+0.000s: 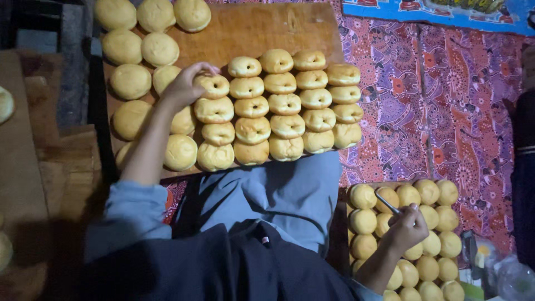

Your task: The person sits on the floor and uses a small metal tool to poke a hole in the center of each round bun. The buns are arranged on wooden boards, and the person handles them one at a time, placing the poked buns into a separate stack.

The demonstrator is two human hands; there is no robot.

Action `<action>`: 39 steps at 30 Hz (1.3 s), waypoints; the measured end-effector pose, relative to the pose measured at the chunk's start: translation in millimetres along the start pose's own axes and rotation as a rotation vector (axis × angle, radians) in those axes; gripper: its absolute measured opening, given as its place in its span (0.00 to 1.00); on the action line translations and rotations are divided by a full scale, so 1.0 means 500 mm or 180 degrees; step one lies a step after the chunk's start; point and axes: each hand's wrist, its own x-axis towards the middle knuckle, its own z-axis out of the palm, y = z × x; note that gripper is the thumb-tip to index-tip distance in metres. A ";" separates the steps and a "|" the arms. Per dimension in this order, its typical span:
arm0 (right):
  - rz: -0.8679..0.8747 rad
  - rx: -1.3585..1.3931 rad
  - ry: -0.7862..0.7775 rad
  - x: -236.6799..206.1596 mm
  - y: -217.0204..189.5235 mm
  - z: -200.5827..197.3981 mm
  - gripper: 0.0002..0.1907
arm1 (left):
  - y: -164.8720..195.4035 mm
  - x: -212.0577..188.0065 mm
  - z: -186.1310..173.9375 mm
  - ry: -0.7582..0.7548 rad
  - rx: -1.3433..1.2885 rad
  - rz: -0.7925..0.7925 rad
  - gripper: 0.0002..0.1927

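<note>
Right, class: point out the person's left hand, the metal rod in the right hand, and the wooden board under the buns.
left hand [186, 86], head view, back of the hand resting on a bun
metal rod [387, 203], head view, middle of the thin shaft
wooden board [251, 28], head view, bare top area

A printed sheet [440, 12] with a bright blue ground and red and yellow shapes lies along the top right edge of the patterned purple cloth [446, 111]. Clear crinkled plastic wrapping [510, 276] sits at the cloth's bottom right corner, its contents unclear.
</note>
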 end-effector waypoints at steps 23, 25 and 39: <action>-0.0028 -0.0133 -0.0330 -0.019 0.007 0.046 0.20 | 0.016 -0.077 0.103 0.1384 0.0958 -0.0967 0.18; -0.0115 -0.0311 -0.0325 -0.016 0.008 0.043 0.21 | 0.031 -0.057 0.067 0.1058 0.0970 -0.0977 0.17; -0.0012 -0.0444 -0.0063 -0.002 0.029 0.044 0.19 | -0.080 0.310 -0.137 0.1513 0.3696 -0.1043 0.33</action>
